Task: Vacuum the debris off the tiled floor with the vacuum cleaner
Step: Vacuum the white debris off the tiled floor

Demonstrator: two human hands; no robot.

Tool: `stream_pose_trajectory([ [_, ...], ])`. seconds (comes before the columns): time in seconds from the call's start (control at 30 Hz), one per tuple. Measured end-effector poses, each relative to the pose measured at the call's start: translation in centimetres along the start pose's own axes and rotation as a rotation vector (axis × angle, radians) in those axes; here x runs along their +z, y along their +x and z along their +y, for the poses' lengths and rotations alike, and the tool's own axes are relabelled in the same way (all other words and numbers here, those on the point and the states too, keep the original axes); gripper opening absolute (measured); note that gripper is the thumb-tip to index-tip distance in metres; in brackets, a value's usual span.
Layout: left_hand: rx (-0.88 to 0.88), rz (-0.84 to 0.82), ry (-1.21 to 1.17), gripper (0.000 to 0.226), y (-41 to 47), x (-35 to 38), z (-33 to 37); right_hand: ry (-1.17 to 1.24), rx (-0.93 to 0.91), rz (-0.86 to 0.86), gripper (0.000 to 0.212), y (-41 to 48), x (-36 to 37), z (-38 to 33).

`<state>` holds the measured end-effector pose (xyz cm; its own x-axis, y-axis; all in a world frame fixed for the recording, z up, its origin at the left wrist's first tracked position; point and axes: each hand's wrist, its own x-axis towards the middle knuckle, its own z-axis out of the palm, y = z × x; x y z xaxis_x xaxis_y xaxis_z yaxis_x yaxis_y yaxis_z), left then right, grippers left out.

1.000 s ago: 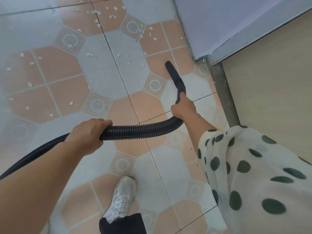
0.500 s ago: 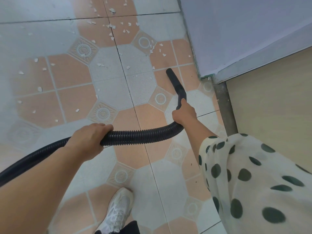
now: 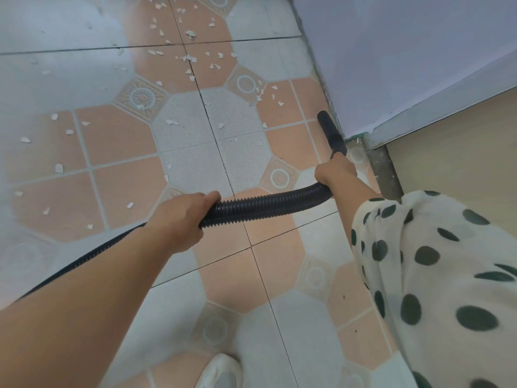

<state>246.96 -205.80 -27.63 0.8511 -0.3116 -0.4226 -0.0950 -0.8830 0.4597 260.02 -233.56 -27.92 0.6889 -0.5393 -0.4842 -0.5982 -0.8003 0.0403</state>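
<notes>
A black ribbed vacuum hose (image 3: 265,204) curves across the middle of the view. My left hand (image 3: 181,217) grips it near its middle. My right hand (image 3: 334,170) holds it where it joins the black nozzle (image 3: 331,133). The nozzle tip rests on the orange and grey tiled floor (image 3: 126,141), close to the foot of the wall. White debris chips (image 3: 190,58) lie scattered over the tiles ahead and to the left; a few chips (image 3: 275,96) lie just left of the nozzle tip. The vacuum's body is out of view.
A pale lilac wall (image 3: 405,51) rises at the right, with a grey door threshold (image 3: 384,172) and a beige floor (image 3: 461,152) beyond it. My white shoe (image 3: 221,372) shows at the bottom. A spotted white sleeve (image 3: 433,275) covers my right arm.
The nozzle has swung right, closer to the wall's foot, and both hands have followed with the hose. The view has shifted forward, so more debris shows at the top.
</notes>
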Motion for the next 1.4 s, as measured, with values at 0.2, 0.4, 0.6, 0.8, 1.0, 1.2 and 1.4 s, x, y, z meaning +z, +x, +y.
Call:
stream_pose_trajectory([
  [0.2, 0.033, 0.028, 0.025, 0.037, 2.5, 0.5, -1.8, 0.017, -0.017, 0.048, 0.051, 2.3, 1.3, -1.5],
  [0.4, 0.051, 0.018, 0.021, 0.035, 2.2, 0.7, -2.6, -0.081, -0.174, 0.014, 0.064, 1.6, 1.8, -1.7],
  [0.6, 0.032, -0.017, -0.013, 0.039, -0.7, 0.4, -2.6, -0.098, -0.31, -0.058, 0.074, -0.6, 1.4, -2.0],
  [0.8, 0.043, -0.042, -0.003, 0.034, -3.2, -0.7, -1.8, -0.12, -0.343, -0.141, 0.077, -3.0, 0.9, -1.2],
  [1.0, 0.059, -0.046, -0.025, 0.033, -5.5, -1.4, -1.9, -0.128, -0.349, -0.167, 0.071, -4.9, 0.7, -1.0],
  [1.2, 0.029, -0.03, -0.002, 0.032, -4.9, -2.7, -2.6, -0.149, -0.331, -0.143, 0.052, -4.1, 0.0, -3.8],
  [1.4, -0.049, 0.012, -0.038, 0.033, -2.5, -3.6, -4.1, -0.177, -0.353, -0.097, 0.056, -1.8, -0.7, -8.1],
])
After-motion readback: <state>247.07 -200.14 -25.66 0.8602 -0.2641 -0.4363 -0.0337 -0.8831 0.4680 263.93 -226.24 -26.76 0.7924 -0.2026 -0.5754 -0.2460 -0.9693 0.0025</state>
